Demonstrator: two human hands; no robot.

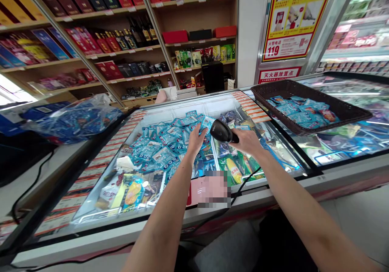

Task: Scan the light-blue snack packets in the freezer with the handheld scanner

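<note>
A black plastic handheld scanner (221, 131) is gripped in the right hand (247, 142). Before its head, a small flat blue-and-white packet (207, 123) is pinched by the left hand (196, 140), apparently so its face meets the scanner. Beyond the hands, loose blue packets (165, 148) are heaped; farther right, more are held in a dark-brown woven basket (357, 112).

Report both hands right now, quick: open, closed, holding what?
Left hand: closed, pinching a blue packet.
Right hand: closed, gripping the black scanner.
</note>
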